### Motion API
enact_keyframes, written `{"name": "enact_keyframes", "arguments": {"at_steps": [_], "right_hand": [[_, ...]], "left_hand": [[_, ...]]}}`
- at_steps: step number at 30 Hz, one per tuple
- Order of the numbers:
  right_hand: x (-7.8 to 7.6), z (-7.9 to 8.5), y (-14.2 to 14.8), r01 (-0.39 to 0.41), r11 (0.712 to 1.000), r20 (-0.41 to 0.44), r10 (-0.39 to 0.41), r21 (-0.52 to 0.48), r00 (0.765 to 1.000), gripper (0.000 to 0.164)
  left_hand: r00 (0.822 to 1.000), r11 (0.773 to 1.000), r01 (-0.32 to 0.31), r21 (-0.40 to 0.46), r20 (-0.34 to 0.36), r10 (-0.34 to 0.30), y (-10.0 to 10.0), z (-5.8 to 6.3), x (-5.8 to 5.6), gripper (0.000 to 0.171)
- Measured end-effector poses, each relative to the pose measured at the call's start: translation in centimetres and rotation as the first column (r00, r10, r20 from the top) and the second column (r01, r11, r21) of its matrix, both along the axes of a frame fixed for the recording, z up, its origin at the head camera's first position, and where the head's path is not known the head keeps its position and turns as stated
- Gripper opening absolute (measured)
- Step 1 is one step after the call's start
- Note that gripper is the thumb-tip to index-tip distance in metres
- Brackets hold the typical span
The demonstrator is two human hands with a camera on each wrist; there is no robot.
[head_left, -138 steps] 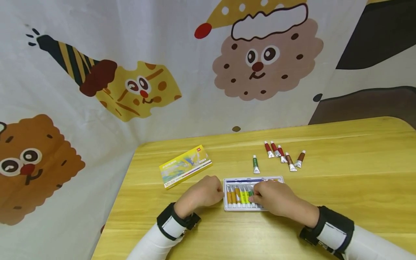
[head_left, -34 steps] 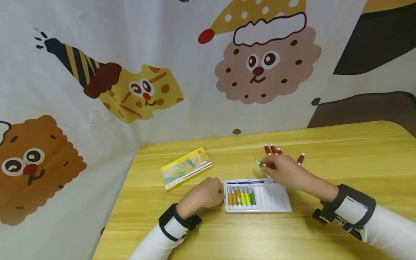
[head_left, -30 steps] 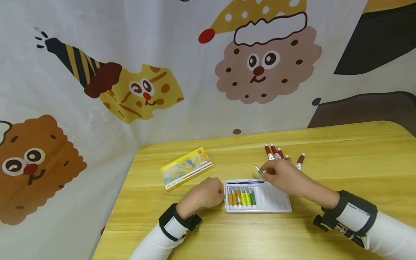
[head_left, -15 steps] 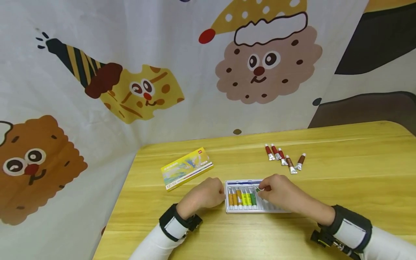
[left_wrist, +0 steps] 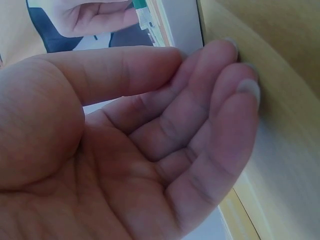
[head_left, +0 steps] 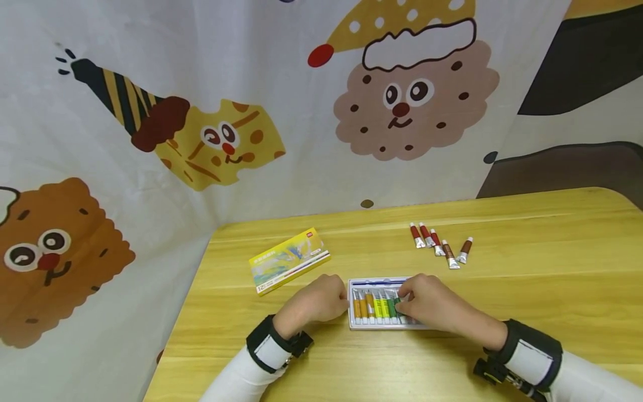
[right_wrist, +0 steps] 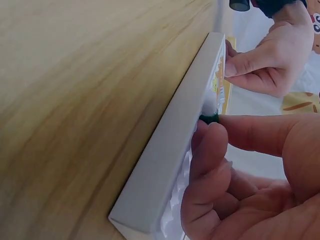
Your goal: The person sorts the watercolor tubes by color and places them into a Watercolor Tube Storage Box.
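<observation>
Right hand [head_left: 431, 304], over the middle and right part of the white plastic tray [head_left: 372, 328]: thumb and fingers are clamped on a green paint tube [right_wrist: 210, 119], which is held at the tray's slots. The tube lies at the hand's left side, just beside the seated green tube [head_left: 391, 309]; its long axis appears to run across the tray's length, near rim to far rim, roughly parallel with its neighbours. Whether it touches the slot floor is hidden. The right hand is the nearer. Farther left in the tray are two yellow tubes [head_left: 380, 308] and three orange-to-ochre tubes [head_left: 364, 308]; a blue paintbrush [head_left: 377, 283] lies along the tray's far rim. Left hand [head_left: 317, 300], at the tray's left end: fingers curled; whether they pinch the rim cannot be told. Beyond the tray: far left, a yellow paint box [head_left: 289, 261]; far right, red tubes [head_left: 417, 235] and brown tubes [head_left: 465, 249].
</observation>
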State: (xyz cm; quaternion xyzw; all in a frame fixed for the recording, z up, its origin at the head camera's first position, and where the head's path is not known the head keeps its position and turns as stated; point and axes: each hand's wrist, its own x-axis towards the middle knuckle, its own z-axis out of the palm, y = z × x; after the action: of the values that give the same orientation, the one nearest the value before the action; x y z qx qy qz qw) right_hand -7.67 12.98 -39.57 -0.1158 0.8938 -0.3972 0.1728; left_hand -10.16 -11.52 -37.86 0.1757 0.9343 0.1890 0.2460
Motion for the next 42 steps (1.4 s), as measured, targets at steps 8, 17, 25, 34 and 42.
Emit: {"name": "enact_keyframes", "arguments": {"at_steps": [8,17,25,34,42], "right_hand": [[0.0,-0.3,0.1,0.005,1.000,0.014,-0.005,-0.025,1.000,0.015],[-0.2,-0.8,0.3,-0.032,0.999,-0.060,0.033,0.011,0.998,0.027],[-0.1,-0.8,0.8,-0.072,0.997,-0.106,0.072,0.010,0.992,0.036],[0.1,-0.8,1.3,-0.153,0.988,-0.092,0.152,-0.002,0.984,0.034],[0.0,-1.1,1.3,-0.158,0.987,-0.088,0.157,-0.003,0.984,0.032]], "left_hand": [[1.000,1.000,-0.005,-0.003,0.004,0.005,0.0,0.0,0.0,0.044],[1.000,1.000,-0.013,0.000,0.017,0.013,0.1,0.1,-0.1,0.044],[1.000,1.000,-0.004,0.006,0.008,0.004,0.1,0.3,0.0,0.045],[0.999,1.000,-0.015,-0.004,0.031,0.015,0.0,0.2,-0.1,0.043],[1.000,1.000,-0.011,0.003,0.024,0.011,0.0,0.2,-0.1,0.042]]}}
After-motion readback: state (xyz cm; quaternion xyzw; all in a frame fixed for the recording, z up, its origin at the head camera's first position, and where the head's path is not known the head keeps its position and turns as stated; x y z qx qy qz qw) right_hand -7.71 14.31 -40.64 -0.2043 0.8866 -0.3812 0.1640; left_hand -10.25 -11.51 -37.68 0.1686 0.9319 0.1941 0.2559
